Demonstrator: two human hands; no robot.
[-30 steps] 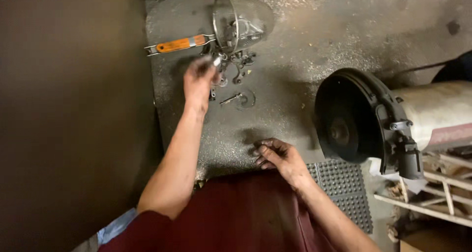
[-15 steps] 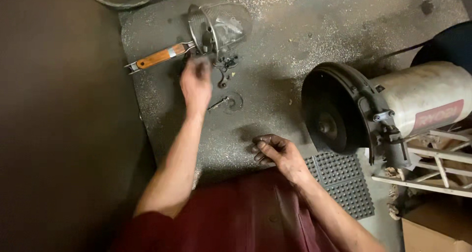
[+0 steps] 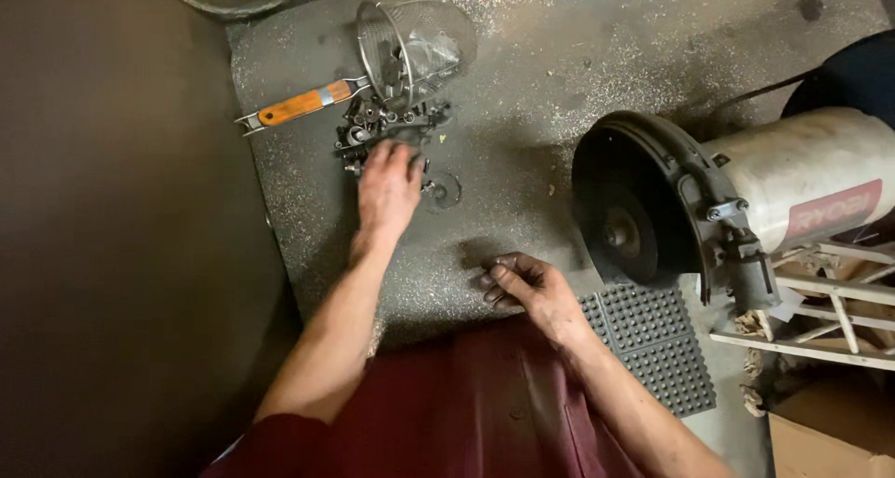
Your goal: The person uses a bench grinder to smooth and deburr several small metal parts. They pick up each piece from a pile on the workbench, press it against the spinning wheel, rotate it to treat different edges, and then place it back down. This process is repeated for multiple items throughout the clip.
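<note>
Grey, gritty floor strewn with metal filings carries everything in view. On it the left hand lies palm down with fingers spread flat, its fingertips reaching into a small heap of dark nuts and bolts; whether it has pinched any one of them cannot be told, since the palm hides what is under it. That heap sits just in front of a wire mesh strainer tipped on its side, whose orange wooden handle points away to the left. A thin metal ring lies flat just beside the left hand. The right hand, grimy and half curled, rests nearer the body with fingers bent inward; what it grips, if anything, is not visible. Near it lies a studded rubber mat, and beyond that stands a bench grinder with a dark wheel guard.
</note>
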